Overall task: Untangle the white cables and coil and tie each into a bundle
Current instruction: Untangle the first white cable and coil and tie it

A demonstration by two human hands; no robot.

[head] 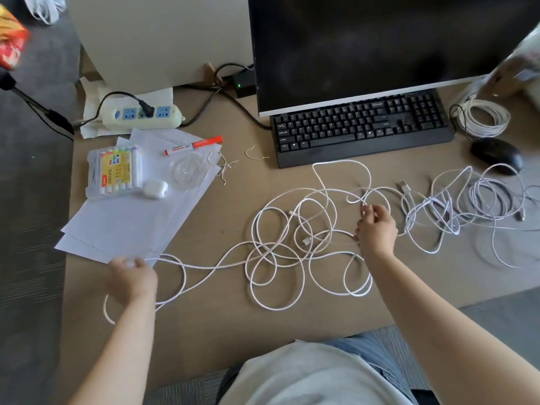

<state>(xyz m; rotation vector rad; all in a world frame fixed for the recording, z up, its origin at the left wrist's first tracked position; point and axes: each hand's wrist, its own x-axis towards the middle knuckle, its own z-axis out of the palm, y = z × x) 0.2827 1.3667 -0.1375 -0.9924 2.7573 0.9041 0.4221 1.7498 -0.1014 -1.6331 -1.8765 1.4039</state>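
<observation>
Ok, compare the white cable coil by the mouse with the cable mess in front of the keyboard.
The coil is wound in neat round loops; the mess sprawls in loose crossing loops. The coil lies untouched; the right hand and left hand each grip a strand of the mess. Both are white and rest on the desk.

Light: bright, even, soft daylight across the desk (204,317).
Shadows: faint, under the cables (280,258).
Glare: dull reflections on the monitor (380,48).
Blur: corners smeared, far beyond the right hand (377,226).
Distortion: wide-angle bending at edges.
</observation>
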